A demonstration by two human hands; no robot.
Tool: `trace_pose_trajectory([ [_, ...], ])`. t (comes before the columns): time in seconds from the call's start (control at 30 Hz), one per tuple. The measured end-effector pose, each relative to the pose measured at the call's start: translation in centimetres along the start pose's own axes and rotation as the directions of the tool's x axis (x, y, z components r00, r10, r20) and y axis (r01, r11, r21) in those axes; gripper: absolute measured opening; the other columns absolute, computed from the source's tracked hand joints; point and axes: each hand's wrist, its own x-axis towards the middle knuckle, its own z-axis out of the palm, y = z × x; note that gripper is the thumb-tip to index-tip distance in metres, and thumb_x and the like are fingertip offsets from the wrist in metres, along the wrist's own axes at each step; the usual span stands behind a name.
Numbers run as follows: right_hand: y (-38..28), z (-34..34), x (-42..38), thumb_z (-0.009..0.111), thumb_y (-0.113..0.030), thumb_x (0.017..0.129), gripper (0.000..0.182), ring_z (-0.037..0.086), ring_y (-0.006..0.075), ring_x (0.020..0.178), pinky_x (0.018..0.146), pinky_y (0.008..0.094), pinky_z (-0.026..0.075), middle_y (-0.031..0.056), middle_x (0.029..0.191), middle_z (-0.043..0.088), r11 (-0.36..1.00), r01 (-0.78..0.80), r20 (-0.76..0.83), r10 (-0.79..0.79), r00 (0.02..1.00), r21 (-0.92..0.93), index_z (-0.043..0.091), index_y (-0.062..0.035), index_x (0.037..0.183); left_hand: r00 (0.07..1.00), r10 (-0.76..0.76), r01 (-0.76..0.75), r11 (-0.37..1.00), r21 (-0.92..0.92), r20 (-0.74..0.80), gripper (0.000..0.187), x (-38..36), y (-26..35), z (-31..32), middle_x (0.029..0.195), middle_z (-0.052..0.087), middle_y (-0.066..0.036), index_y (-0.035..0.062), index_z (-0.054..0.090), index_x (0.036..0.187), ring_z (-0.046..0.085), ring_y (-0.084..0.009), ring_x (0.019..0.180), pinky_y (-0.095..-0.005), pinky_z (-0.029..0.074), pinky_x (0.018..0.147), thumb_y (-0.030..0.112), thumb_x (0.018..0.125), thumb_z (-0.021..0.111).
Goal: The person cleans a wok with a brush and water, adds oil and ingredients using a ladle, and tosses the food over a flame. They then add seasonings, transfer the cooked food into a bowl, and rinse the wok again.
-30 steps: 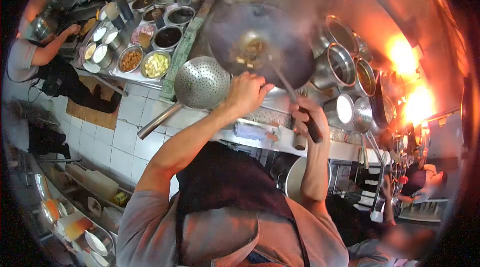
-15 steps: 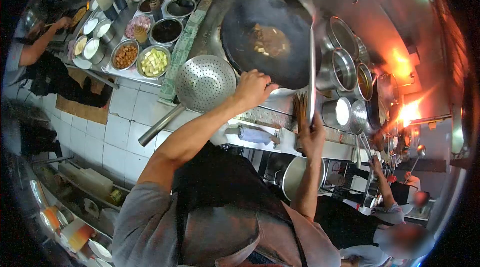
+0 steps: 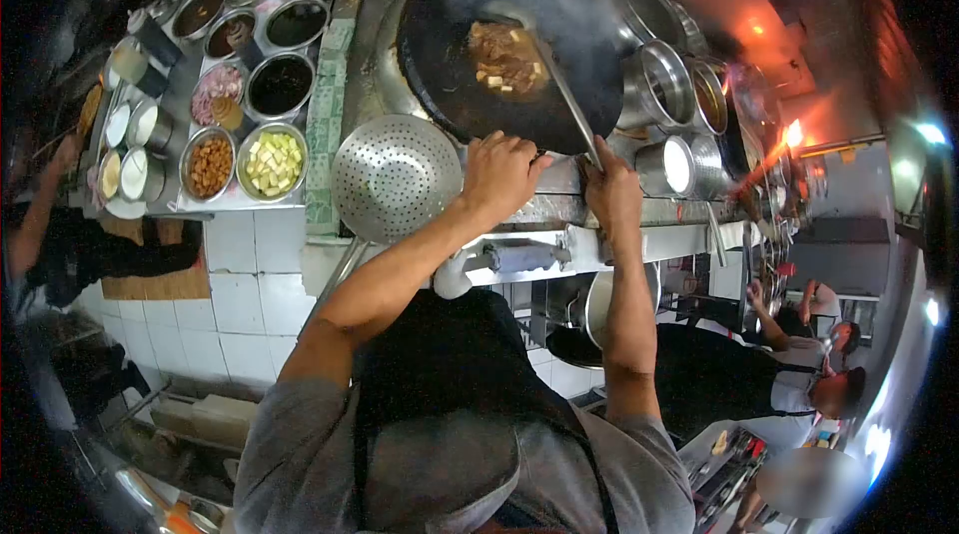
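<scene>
A large black wok (image 3: pixel 440 59) sits on the stove, steaming, with brown sauced food and pale cubes (image 3: pixel 507 59) in its middle. My left hand (image 3: pixel 502 177) is closed at the wok's near rim; the part it grips is mostly hidden under the fingers. My right hand (image 3: pixel 612 192) is wrapped round the long metal handle of a ladle (image 3: pixel 564 89). The ladle slants down into the wok, and its head is at the far side of the food. Just left of my left hand rests a perforated strainer (image 3: pixel 398 179), its handle pointing toward me.
Left of the stove stand bowls of pale green cubes (image 3: pixel 270 162), browned cubes (image 3: pixel 210 163) and dark sauce (image 3: pixel 281 86). Steel pots (image 3: pixel 666 84) crowd the right side. Flames (image 3: pixel 792 133) rise farther right, where co-workers (image 3: pixel 789 374) stand.
The ladle has swung from upright beside the wok's right edge down into the food. My right hand has moved up closer to the wok. My left hand keeps its grip; the view has shifted.
</scene>
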Motion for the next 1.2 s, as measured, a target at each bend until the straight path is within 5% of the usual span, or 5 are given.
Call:
trace_pose_trajectory([
  [0.3,5.5,2.1,-7.7,0.062,-0.004,0.086,0.05,0.057,0.0284,0.112,0.094,0.0344,0.045,0.0253,0.126,0.055,0.839,-0.215,0.119,0.179,0.977,0.499,0.045,0.0056,0.132,0.995,-0.093,0.093,0.996,-0.006,0.032,0.03,0.1,1.8,-1.4,0.07,0.061,-0.014,0.0009,0.063,0.071,0.056,-0.0308,0.072,-0.0447,0.042,0.068,0.028,0.085,0.063],
  [0.47,7.1,2.7,-6.4,0.058,-0.009,0.09,0.031,0.04,0.0041,0.042,0.037,0.0205,0.033,-0.0028,0.059,0.048,0.347,-0.468,0.436,0.17,0.884,0.813,0.056,-0.0032,0.12,0.997,-0.074,0.074,0.997,0.0,-0.016,0.026,-0.6,1.0,0.1,0.072,0.06,-0.013,-0.0003,0.064,0.074,0.055,-0.0318,0.074,-0.0431,0.042,0.069,0.024,0.085,0.064],
  [0.83,17.3,-0.3,21.2,0.052,-0.016,0.092,0.018,0.046,0.0133,0.044,0.038,0.0279,0.036,0.0039,0.057,0.047,0.461,-0.073,-0.11,0.358,0.927,0.884,0.044,-0.0061,0.079,0.935,-0.259,0.278,0.959,0.048,-0.242,0.026,-3.4,4.1,-2.8,0.124,0.055,-0.018,0.0016,0.063,0.11,0.05,-0.0336,0.114,-0.0421,0.036,0.1,0.016,0.09,0.057],
  [1.1,23.0,1.0,36.0,0.042,0.0,0.082,0.017,0.046,0.0162,0.049,0.043,0.0278,0.039,0.0053,0.061,0.046,-0.652,-0.101,0.377,0.298,0.877,0.751,0.045,-0.0021,0.066,0.588,-0.538,0.662,0.749,-0.021,-0.604,0.021,-16.2,3.2,-10.7,0.119,0.059,-0.016,-0.0032,0.061,0.109,0.056,-0.0266,0.11,-0.0337,0.044,0.093,0.003,0.093,0.049],
  [1.2,21.6,-2.9,38.3,0.038,0.001,0.09,0.01,0.041,0.0124,0.048,0.042,0.0271,0.037,0.0008,0.06,0.039,-0.69,-0.254,0.501,0.18,0.847,0.678,0.044,-0.0024,0.082,0.358,-0.603,0.696,0.681,-0.226,-0.713,0.025,-20.9,3.4,-11.8,0.112,0.062,-0.012,-0.0045,0.06,0.112,0.056,-0.0189,0.104,-0.0298,0.044,0.089,0.013,0.096,0.051],
])
